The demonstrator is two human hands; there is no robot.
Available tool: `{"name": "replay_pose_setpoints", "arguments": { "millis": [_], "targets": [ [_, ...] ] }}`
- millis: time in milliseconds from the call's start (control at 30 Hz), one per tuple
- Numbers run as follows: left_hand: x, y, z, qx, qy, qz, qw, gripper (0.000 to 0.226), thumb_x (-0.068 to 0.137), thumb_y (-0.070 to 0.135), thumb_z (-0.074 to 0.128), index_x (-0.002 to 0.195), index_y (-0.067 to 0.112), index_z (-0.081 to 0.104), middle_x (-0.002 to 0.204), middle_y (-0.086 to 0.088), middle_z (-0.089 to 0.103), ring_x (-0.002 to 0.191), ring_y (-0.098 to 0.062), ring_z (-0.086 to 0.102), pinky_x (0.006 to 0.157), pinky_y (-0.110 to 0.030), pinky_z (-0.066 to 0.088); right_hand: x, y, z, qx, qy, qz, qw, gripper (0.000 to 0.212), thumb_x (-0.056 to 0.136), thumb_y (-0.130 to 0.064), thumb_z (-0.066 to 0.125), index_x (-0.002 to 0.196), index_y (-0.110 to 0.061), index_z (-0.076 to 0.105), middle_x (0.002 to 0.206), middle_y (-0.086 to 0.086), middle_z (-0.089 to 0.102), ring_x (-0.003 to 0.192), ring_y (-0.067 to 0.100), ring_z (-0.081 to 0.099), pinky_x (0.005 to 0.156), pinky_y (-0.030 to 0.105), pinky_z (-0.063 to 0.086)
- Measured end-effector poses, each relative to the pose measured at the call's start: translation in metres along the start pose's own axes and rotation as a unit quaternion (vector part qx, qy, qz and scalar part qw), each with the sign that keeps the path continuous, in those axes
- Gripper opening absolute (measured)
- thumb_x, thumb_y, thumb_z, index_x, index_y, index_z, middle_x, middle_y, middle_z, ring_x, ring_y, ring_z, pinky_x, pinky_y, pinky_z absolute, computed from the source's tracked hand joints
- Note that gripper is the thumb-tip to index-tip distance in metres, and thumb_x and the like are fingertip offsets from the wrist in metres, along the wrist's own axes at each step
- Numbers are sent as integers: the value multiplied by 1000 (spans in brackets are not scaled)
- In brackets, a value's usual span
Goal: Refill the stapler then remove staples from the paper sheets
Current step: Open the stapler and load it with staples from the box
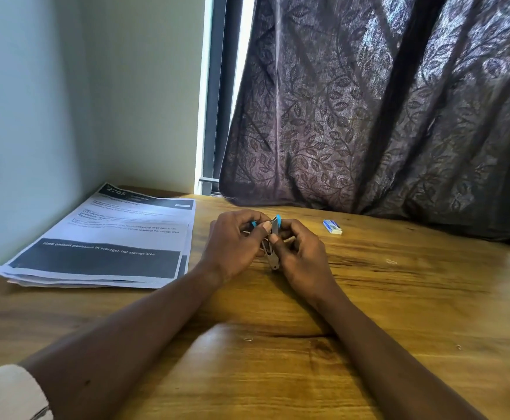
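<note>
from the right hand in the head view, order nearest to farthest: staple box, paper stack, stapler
1. stapler, gripped by the right hand itself.
2. staple box, on the table to its right.
3. paper stack, far left, beyond the left hand.

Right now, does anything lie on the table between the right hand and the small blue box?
Nothing visible does. Only bare table lies between the right hand and the small blue box. That hand and the left hand grip the stapler.
</note>
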State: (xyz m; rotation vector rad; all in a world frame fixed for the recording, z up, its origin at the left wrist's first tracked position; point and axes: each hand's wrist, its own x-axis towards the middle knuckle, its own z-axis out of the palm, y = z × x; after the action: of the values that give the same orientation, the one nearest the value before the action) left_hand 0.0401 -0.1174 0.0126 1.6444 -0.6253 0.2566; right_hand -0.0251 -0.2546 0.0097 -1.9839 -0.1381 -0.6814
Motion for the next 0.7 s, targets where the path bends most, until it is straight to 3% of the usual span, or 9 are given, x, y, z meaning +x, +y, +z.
{"name": "replay_pose_setpoints", "arguments": {
  "millis": [267,467,533,600,700],
  "targets": [
    [-2,8,2,-26,4,8,1000,16,95,13,70,108,13,78,99,-3,77,80,-19,78,63,-43,65,0,-1,-1,0,22,-18,1000,18,100,-18,63,116,-22,68,99,-7,73,87,8,68,73,21,55],
    [-5,8,3,-8,18,22,1000,16,95,15,69,109,14,77,101,-1,76,84,-15,77,63,-40,66,0,0,-1,0,14,-24,1000,18,100,-17,62,117,-21,67,99,-6,72,88,11,69,75,26,58],
    [-5,8,2,-18,37,19,999,16,96,15,68,110,12,76,100,-3,76,85,-16,77,65,-40,66,1,0,-3,41,41,5,998,15,101,-16,60,115,-20,66,98,-3,72,90,14,71,78,31,60],
    [-2,9,-2,-64,61,-4,996,18,97,13,65,112,7,73,99,-9,76,86,-19,77,71,-41,66,4,0,-7,150,91,71,982,11,102,-16,58,112,-15,63,98,4,71,92,24,72,79,41,63],
    [-1,9,-6,-78,59,-8,995,18,98,12,64,113,6,72,100,-10,76,89,-19,77,75,-40,65,4,-3,-9,191,98,86,973,12,102,-15,58,112,-9,61,106,14,69,93,29,72,71,36,63]
  ]
}}
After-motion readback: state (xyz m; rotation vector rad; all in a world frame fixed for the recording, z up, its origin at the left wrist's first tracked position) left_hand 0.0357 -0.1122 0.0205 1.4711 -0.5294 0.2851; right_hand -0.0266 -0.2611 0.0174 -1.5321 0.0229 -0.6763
